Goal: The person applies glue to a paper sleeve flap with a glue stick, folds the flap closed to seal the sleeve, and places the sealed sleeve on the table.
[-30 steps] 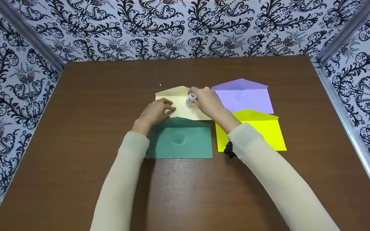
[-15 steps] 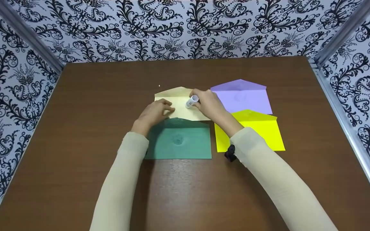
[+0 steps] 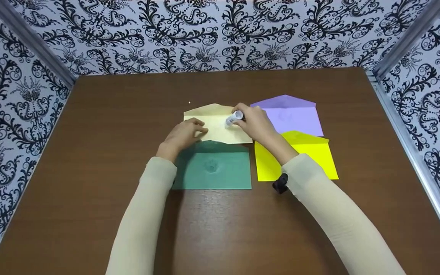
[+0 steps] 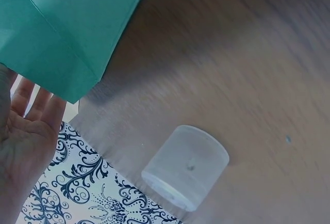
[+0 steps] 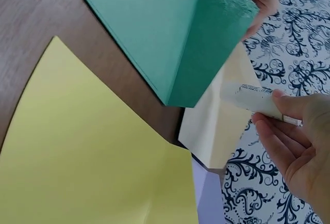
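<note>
My right hand (image 3: 257, 123) pinches a glue stick (image 3: 233, 119) over the cream envelope (image 3: 217, 130); my left hand (image 3: 181, 135) rests, fingers relaxed, at its eight o'clock.

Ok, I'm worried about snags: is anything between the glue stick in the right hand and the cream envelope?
Nothing visible. The right hand holds the glue stick, lower end at the cream envelope; the left hand rests at the envelope's left side, clear of the stick.
</note>
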